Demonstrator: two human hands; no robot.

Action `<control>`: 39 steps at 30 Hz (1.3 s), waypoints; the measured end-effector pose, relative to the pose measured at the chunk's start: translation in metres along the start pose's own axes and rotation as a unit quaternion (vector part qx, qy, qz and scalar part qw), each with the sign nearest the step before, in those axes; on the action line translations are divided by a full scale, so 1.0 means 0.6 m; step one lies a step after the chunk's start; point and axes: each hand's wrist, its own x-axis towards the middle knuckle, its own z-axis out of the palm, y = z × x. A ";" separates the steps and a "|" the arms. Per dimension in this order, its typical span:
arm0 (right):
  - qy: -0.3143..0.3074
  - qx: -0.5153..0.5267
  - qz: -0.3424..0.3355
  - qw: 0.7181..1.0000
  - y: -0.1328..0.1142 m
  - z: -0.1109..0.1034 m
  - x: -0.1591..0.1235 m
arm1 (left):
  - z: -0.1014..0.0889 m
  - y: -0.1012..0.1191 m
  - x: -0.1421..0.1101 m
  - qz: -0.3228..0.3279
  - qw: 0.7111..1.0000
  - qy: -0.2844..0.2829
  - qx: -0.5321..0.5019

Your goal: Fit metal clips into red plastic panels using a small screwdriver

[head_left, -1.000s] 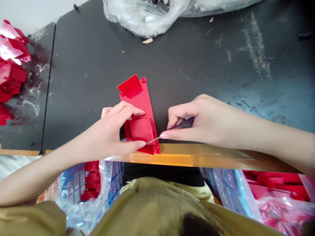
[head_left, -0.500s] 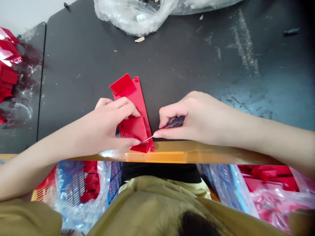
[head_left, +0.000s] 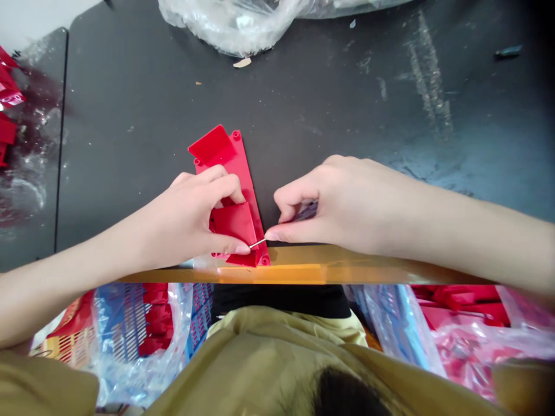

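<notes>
A red plastic part [head_left: 245, 173] with upright flaps and screw bosses at its corners lies at the table's front edge. My left hand [head_left: 203, 211] is closed on it, fingers over the near flap and thumb at the flap's lower edge. My right hand [head_left: 307, 202] grips a thin metal-tipped tool [head_left: 258, 243] with a dark, partly see-through handle mostly hidden in the fist. The tool's tip reaches the flap's lower corner, right beside my left thumb. Whether it touches the plastic or the thumb, I cannot tell.
A clear plastic bag [head_left: 243, 34] lies at the back of the dark table [head_left: 347, 104]. More red parts [head_left: 7, 86] are at the far left. Below the yellow front edge [head_left: 303, 273] stand a blue basket [head_left: 202, 315] and bagged red parts [head_left: 468, 306] at right.
The whole view has shifted slightly. Both hands keep their grips, and the tool's tip stays by the left thumb, with its shaft and handle turned slightly.
</notes>
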 end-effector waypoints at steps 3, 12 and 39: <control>-0.041 -0.009 0.033 0.999 -0.005 -0.008 0.008 | 0.007 0.004 -0.004 -0.021 1.000 0.013 -0.008; -0.003 -0.005 -0.013 1.000 0.004 -0.004 0.006 | 0.008 -0.008 -0.005 -0.015 0.998 0.008 -0.063; -0.066 0.087 0.000 0.994 0.009 -0.002 0.001 | 0.007 -0.017 -0.013 0.015 0.996 -0.024 -0.083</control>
